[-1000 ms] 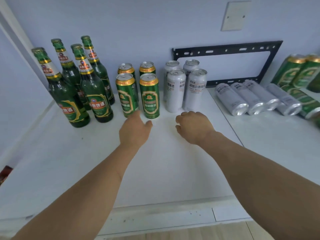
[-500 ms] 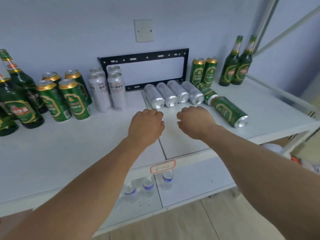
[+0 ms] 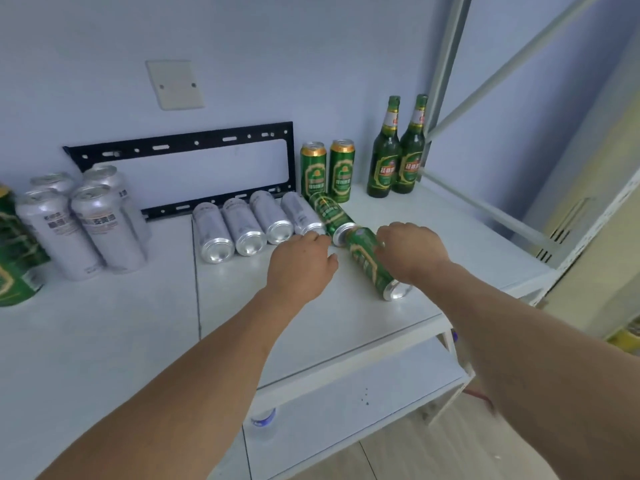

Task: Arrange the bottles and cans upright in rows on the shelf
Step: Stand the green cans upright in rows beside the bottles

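Several silver cans [image 3: 244, 228] lie on their sides in a row on the white shelf [image 3: 329, 327]. Two green cans also lie there: one [image 3: 327, 211] beside the silver row, the other [image 3: 369, 268] nearer the front edge. My right hand [image 3: 412, 251] curls over the nearer green can from its right side. Just left of that can my left hand [image 3: 301, 263] hovers with loosely bent fingers and holds nothing. Two green cans [image 3: 313, 171] and two green bottles [image 3: 386, 161] stand upright at the back right. Several silver cans [image 3: 104, 223] stand upright at the left.
A black metal bracket [image 3: 180, 143] leans on the wall behind the cans. More green cans [image 3: 14, 268] stand at the left edge. The shelf's white post [image 3: 446, 64] and brace rise at the right. A water bottle [image 3: 263, 419] stands on the lower shelf.
My view swung right from the upright rows to the lying cans. Both hands moved forward and right; my right hand has come down onto the nearer lying green can.
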